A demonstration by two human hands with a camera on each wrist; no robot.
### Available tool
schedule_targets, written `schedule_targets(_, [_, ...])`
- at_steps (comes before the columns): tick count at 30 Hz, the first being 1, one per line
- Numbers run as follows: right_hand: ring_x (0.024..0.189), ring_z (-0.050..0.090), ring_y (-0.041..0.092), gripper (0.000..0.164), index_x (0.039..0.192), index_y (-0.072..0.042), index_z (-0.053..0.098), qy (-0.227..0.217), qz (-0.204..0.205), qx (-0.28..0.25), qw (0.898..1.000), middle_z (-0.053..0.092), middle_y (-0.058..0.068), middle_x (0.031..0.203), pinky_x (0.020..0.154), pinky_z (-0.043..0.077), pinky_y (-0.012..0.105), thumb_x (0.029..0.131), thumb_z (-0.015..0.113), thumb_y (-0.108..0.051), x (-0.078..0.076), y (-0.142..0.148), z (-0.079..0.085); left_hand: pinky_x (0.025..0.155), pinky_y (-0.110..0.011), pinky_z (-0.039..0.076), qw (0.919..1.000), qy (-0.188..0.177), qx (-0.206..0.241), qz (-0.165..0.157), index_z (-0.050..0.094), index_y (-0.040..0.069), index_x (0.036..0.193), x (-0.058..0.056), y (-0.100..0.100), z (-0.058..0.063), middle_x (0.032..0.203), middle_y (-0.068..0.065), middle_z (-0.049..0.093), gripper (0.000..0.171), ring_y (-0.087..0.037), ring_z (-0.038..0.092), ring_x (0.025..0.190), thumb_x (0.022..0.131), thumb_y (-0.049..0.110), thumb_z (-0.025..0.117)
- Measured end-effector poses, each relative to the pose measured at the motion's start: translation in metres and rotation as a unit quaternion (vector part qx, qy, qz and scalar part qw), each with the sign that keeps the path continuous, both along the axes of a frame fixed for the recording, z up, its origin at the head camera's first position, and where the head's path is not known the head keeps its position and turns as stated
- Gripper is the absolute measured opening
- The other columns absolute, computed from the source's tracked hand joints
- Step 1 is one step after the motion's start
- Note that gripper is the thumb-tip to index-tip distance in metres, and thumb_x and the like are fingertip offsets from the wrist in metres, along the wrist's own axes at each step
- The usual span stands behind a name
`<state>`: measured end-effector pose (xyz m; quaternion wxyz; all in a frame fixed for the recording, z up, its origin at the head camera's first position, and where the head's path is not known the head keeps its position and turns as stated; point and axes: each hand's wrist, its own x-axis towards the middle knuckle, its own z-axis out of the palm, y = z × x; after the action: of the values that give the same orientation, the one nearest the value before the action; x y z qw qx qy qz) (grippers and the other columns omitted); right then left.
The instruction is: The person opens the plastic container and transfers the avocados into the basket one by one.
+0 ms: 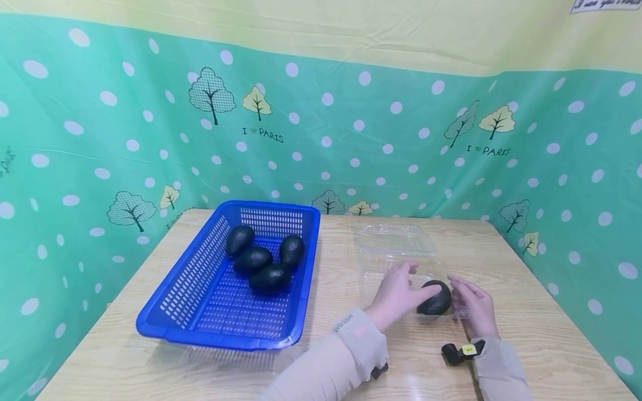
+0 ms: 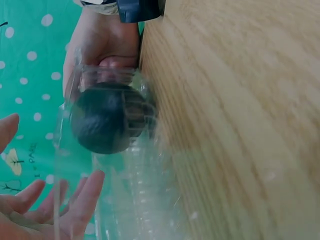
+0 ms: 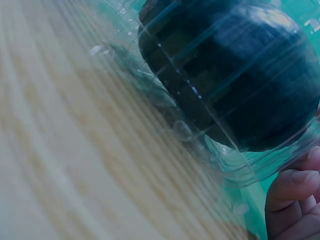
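Observation:
A dark avocado point(image 1: 436, 299) sits in the right end of a clear plastic clamshell container point(image 1: 370, 283), whose lid point(image 1: 393, 239) lies folded back behind. My left hand point(image 1: 399, 294) is over the container, just left of the avocado. In the left wrist view its fingers point(image 2: 86, 202) are spread and apart from the fruit. My right hand point(image 1: 473, 307) grips the container's right rim. Its curled fingers point(image 3: 292, 192) show at that edge in the right wrist view, with the avocado point(image 3: 240, 75) behind the clear wall.
A blue slotted basket point(image 1: 307, 278) with several avocados point(image 1: 271, 278) stands at the left, apparently on more clear plastic point(image 1: 220, 356). The wooden table point(image 1: 541, 328) backs onto a green dotted curtain point(image 1: 351, 150). Black camera straps point(image 1: 453, 353) are on the wrists.

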<state>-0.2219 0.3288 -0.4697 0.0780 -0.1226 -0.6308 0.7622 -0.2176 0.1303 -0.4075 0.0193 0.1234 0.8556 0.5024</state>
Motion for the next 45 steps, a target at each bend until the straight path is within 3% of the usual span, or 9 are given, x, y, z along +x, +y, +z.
schedule_targets(9, [0.061, 0.052, 0.0, 0.013, 0.093, -0.032, 0.078, -0.008, -0.003, 0.012, 1.0, 0.06, -0.013, 0.07, 0.048, 0.043, 0.015, 0.094, 0.068, -0.023, -0.001, 0.001, 0.003, 0.086, -0.024, 0.052, 0.9999, -0.001, -0.011, -0.004, 0.054, 0.017, 0.137, 0.001, 0.011, -0.007, 0.131, 0.004, 0.062, 0.068, -0.013, 0.065, 0.104, 0.082, 0.051, 0.076])
schedule_targets(16, [0.061, 0.053, 0.001, 0.014, 0.092, -0.032, 0.078, -0.007, -0.008, 0.013, 1.0, 0.061, -0.013, 0.069, 0.05, 0.044, 0.015, 0.094, 0.068, -0.023, -0.001, -0.001, 0.003, 0.101, -0.03, 0.048, 0.9984, 0.003, -0.056, -0.01, 0.053, 0.017, 0.139, -0.001, 0.014, -0.01, 0.137, 0.003, 0.06, 0.072, -0.016, 0.057, 0.124, 0.082, 0.054, 0.075])
schedule_targets(23, [0.06, 0.053, 0.0, 0.015, 0.09, -0.032, 0.078, -0.008, -0.011, 0.012, 1.0, 0.06, -0.013, 0.068, 0.048, 0.044, 0.016, 0.094, 0.068, -0.022, 0.0, 0.0, 0.003, 0.107, -0.032, 0.044, 0.9962, -0.02, -0.077, -0.033, 0.05, 0.017, 0.143, -0.004, 0.016, -0.011, 0.145, -0.002, 0.054, 0.077, -0.018, 0.051, 0.133, 0.081, 0.055, 0.075])
schedule_targets(31, [0.063, 0.055, 0.0, 0.017, 0.09, -0.032, 0.078, -0.004, -0.007, 0.019, 1.0, 0.061, -0.013, 0.071, 0.052, 0.046, 0.016, 0.095, 0.066, -0.02, 0.0, 0.0, 0.003, 0.104, -0.032, 0.047, 0.995, -0.05, -0.073, -0.048, 0.049, 0.016, 0.144, -0.011, 0.019, -0.014, 0.143, -0.003, 0.055, 0.078, -0.018, 0.053, 0.131, 0.081, 0.054, 0.076])
schedule_targets(36, [0.065, 0.055, 0.0, 0.015, 0.092, -0.03, 0.078, -0.003, -0.007, 0.015, 1.0, 0.062, -0.013, 0.073, 0.057, 0.048, 0.016, 0.095, 0.067, -0.021, -0.001, 0.0, 0.002, 0.096, -0.028, 0.05, 0.9945, -0.056, -0.071, -0.053, 0.049, 0.015, 0.143, -0.014, 0.021, -0.016, 0.134, -0.005, 0.062, 0.079, -0.015, 0.06, 0.118, 0.08, 0.051, 0.078])
schedule_targets(45, [0.064, 0.056, -0.001, 0.016, 0.091, -0.031, 0.078, -0.007, -0.009, 0.021, 1.0, 0.063, -0.012, 0.074, 0.05, 0.047, 0.015, 0.096, 0.066, -0.022, 0.0, -0.001, 0.002, 0.094, -0.026, 0.049, 0.9919, -0.053, -0.096, -0.064, 0.049, 0.019, 0.143, -0.015, 0.026, -0.018, 0.131, -0.002, 0.063, 0.078, -0.014, 0.061, 0.117, 0.078, 0.05, 0.08])
